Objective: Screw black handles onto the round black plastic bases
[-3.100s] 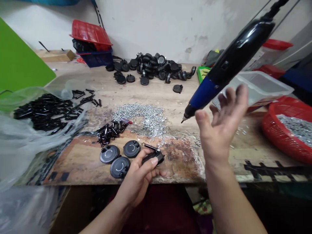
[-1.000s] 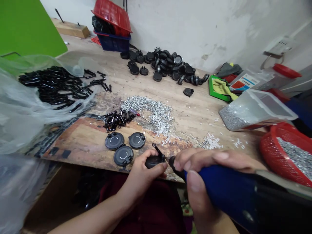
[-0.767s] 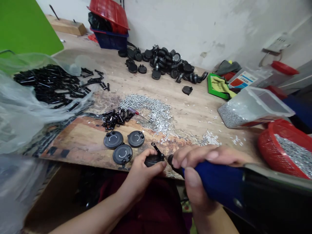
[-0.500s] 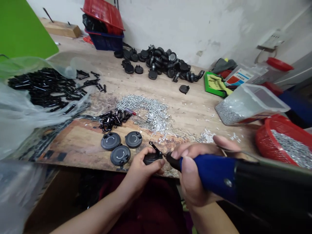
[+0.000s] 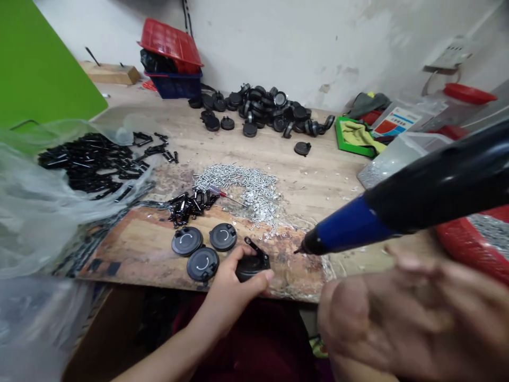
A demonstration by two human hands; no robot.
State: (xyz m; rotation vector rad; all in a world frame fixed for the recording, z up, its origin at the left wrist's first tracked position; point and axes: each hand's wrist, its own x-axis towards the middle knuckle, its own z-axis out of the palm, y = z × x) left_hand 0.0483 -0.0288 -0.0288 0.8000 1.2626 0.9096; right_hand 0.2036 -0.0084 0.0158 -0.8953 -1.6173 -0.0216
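Black round mount (image 5: 250, 268), one, over the near edge of the counter (image 5: 294, 278), clasped in left hand (image 5: 234, 284); likely light, stiff, smooth, best taken by its rim; powered driver (image 5: 421, 201), unheld, probably heavier, best gripped at its blue collar (image 5: 352, 226); right hand (image 5: 405, 313), blurred, released, below it.

Soft light, right hand (image 5: 409, 318) blurry

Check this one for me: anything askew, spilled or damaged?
A red basket sits tilted over the blue bin, back left. Screws lie loose on the bench, as if spilled; its front looks stained and worn. The driver slants above the right hand, seemingly ungripped.
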